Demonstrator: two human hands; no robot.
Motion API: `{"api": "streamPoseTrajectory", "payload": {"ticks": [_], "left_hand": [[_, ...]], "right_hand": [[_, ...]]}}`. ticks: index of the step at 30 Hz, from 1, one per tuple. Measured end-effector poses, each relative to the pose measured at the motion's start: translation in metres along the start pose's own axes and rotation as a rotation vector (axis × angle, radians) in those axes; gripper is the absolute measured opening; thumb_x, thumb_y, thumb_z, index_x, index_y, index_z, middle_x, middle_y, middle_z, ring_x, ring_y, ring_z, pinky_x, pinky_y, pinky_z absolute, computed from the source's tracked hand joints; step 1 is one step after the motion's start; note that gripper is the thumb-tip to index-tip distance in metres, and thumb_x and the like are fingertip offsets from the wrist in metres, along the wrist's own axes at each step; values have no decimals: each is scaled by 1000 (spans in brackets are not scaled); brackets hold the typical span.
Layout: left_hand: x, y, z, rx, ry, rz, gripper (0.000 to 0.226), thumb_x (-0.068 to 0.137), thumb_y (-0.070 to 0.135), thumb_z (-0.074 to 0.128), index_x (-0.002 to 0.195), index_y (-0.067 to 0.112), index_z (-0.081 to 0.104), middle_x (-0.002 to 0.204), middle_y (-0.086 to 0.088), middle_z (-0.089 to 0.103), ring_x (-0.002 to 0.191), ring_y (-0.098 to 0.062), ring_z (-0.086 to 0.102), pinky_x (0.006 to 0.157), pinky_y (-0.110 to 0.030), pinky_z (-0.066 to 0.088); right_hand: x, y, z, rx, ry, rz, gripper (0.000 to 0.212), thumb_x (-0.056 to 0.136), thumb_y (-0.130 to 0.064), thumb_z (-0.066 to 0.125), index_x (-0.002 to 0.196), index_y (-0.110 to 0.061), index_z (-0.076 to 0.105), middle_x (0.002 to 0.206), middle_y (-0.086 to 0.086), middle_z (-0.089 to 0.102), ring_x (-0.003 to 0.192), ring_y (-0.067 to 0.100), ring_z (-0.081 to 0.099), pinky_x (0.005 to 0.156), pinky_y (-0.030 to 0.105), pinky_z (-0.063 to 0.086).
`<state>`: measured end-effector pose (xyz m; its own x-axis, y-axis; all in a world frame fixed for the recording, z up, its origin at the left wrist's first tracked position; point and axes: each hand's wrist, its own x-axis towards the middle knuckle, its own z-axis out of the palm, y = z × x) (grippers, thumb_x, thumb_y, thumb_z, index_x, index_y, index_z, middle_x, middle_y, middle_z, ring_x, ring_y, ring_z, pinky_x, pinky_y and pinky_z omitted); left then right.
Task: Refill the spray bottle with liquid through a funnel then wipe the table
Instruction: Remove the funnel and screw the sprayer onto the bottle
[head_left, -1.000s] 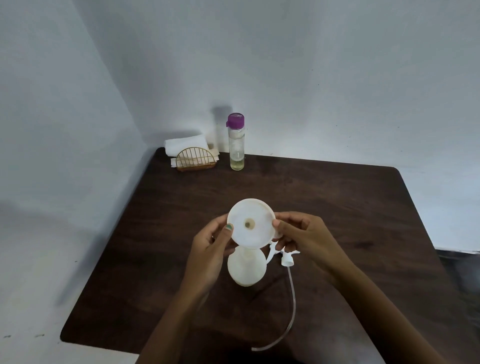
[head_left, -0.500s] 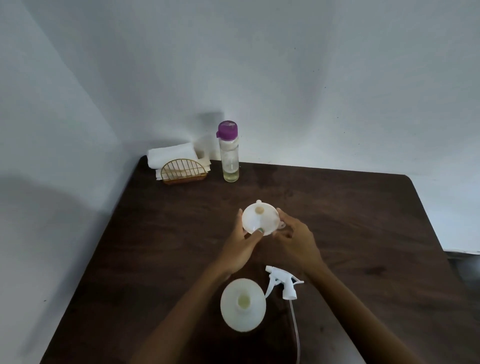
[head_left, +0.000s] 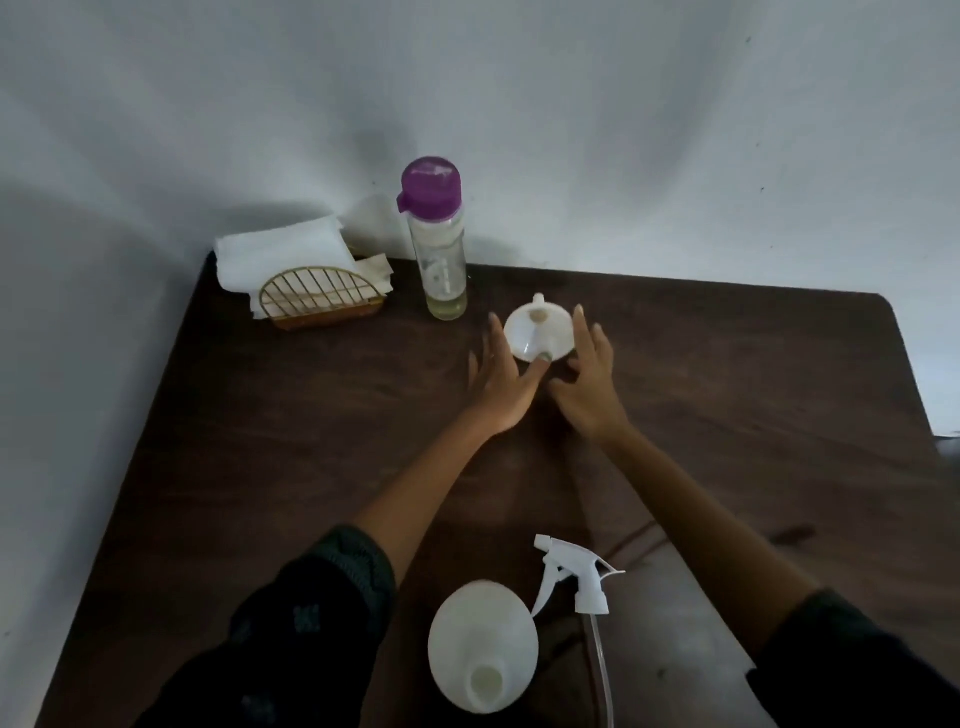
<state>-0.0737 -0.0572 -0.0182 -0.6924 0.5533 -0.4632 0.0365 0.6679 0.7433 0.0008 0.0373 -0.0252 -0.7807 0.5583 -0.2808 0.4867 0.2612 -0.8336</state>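
Observation:
The white funnel (head_left: 540, 332) sits on the dark table (head_left: 311, 441), far from me, next to the clear bottle with a purple cap (head_left: 439, 244). My left hand (head_left: 501, 384) has its fingers spread, thumb resting on the funnel's near rim. My right hand (head_left: 587, 379) stands beside the funnel's right edge, fingers apart and touching it. The white spray bottle (head_left: 483, 644) stands uncapped at the near edge. Its white trigger head (head_left: 576, 577), with a clear tube, lies just right of it.
A gold wire holder with white paper napkins (head_left: 306, 275) stands at the far left corner against the wall. The clear bottle holds a little yellowish liquid at its bottom. White walls close the table's far and left sides.
Both hands lifted the funnel off the spray bottle and carried it away toward the far side of the table. It now rests there and the fingers have loosened.

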Motion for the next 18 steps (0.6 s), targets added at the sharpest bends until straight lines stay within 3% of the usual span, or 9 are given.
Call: {"api": "streamPoseTrajectory", "payload": {"ticks": [5, 9, 12, 16, 18], "left_hand": [[37, 1, 1, 140, 87, 42, 79, 98, 49, 33, 151, 12, -14, 161, -10, -8, 148, -20, -11, 117, -37, -12], [47, 1, 4, 151, 134, 61, 80, 98, 48, 34, 150, 8, -13, 161, -9, -8, 148, -17, -12, 117, -37, -14], [45, -2, 4, 120, 150, 67, 80, 99, 47, 34, 149, 8, -15, 161, -8, -8, 148, -17, -10, 117, -35, -13], [37, -12, -2, 141, 112, 101, 80, 99, 46, 34, 150, 9, -15, 161, -6, -7, 148, -15, -7, 117, -33, -11], [27, -20, -6, 136, 85, 107, 77, 99, 46, 34, 151, 12, -11, 162, -4, -3, 148, -14, -4, 118, -34, -10]], "right_hand": [[34, -9, -2, -123, 45, -1, 94, 80, -6, 57, 148, -34, -2, 154, 16, 3, 142, 33, 4, 112, 55, 21], [46, -12, -1, -118, 55, -25, 94, 79, -9, 57, 147, -36, -3, 151, 17, 11, 139, 36, 14, 109, 55, 27], [45, -8, -2, -80, 58, -31, 100, 75, -7, 57, 146, -39, -5, 151, 15, 11, 140, 30, 11, 107, 54, 31], [28, -2, -10, 23, 81, -2, 98, 76, 5, 55, 148, -30, -1, 148, 12, 13, 128, 17, 26, 96, 29, 43], [15, 6, -13, 53, 95, 42, 91, 76, 3, 56, 148, -29, 11, 142, 14, 27, 116, 21, 43, 86, 29, 48]]}}
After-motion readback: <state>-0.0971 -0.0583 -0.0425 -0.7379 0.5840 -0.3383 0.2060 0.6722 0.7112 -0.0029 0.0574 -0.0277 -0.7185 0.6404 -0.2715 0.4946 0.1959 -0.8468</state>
